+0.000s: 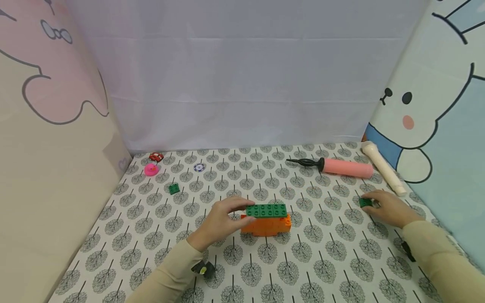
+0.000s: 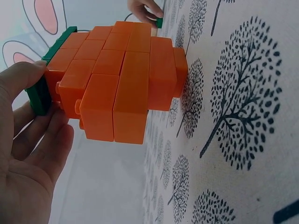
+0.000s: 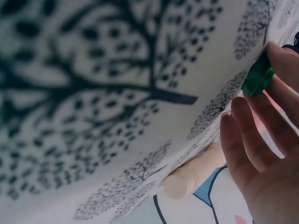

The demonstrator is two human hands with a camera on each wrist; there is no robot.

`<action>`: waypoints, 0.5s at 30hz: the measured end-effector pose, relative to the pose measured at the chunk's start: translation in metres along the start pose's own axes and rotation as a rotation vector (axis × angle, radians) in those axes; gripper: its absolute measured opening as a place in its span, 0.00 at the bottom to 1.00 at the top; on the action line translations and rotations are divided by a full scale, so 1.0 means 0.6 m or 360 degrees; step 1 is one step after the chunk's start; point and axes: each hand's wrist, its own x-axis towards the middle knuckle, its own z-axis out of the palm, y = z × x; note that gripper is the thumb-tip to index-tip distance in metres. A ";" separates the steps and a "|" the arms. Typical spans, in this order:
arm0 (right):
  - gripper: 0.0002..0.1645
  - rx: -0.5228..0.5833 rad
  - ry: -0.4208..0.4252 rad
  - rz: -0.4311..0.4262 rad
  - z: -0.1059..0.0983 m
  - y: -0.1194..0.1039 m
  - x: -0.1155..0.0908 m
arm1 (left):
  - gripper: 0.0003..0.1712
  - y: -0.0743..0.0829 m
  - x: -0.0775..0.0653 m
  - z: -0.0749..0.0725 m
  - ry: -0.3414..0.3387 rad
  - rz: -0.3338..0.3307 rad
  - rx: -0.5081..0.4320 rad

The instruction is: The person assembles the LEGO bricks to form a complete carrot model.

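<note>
An orange toy-brick structure (image 1: 265,227) stands on the table in front of me, topped by a row of green bricks (image 1: 267,211). My left hand (image 1: 226,221) grips the left end of that green row between thumb and fingers. In the left wrist view the orange bricks (image 2: 122,70) are stacked in stepped layers, narrowing toward the tabletop. Over at the right, my right hand (image 1: 392,208) pinches a small green brick (image 1: 365,202) close to the cloth. The right wrist view shows this green brick (image 3: 258,79) between thumb and fingertips, the other fingers spread.
A pink pump (image 1: 346,167) with a black nozzle lies at the back right, beside a cream tube (image 1: 383,167). Toward the back left are a red toy car (image 1: 156,157), a pink rubber duck (image 1: 151,169), a poker chip (image 1: 199,167) and another green brick (image 1: 174,188).
</note>
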 end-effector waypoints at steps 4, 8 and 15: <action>0.30 0.0015 0.0001 0.0015 0.002 0.004 -0.001 | 0.23 0.003 0.001 -0.001 -0.0008 -0.0011 -0.0022; 0.33 0.0041 0.0024 0.0007 -0.001 -0.005 -0.004 | 0.23 0.004 0.001 0.000 -0.0010 -0.0021 -0.0018; 0.31 0.0238 0.0167 -0.0116 -0.009 -0.086 -0.002 | 0.23 0.002 0.001 0.001 -0.0007 -0.0026 -0.0034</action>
